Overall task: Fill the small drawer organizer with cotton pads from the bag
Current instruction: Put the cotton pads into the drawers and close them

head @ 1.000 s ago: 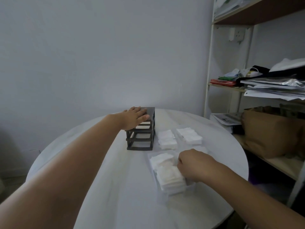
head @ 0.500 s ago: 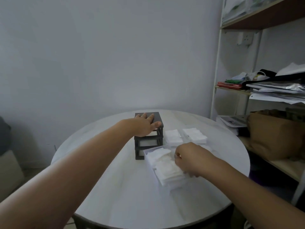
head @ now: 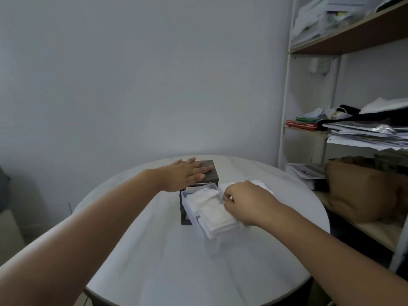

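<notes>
Left hand (head: pixel 187 173): fingers straight, palm flat on the top of the dark drawer organizer (head: pixel 212 175), which stands mid-worktop (head: pixel 154 250).
Right hand (head: pixel 247 202): fingers curled round the right edge of the clear drawer (head: pixel 190 209).
The drawer's far end meets the organizer's front and its near end juts toward the person.
Cotton pads (head: pixel 212 212) fill the drawer, stacked just left of the right hand's knuckles.
More pads (head: pixel 261 184) lie behind that hand.

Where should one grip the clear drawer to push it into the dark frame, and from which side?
Probably by its near end wall, from the viewer's side: the drawer lies lengthwise toward the frame, and cotton pads fill its open top.
</notes>
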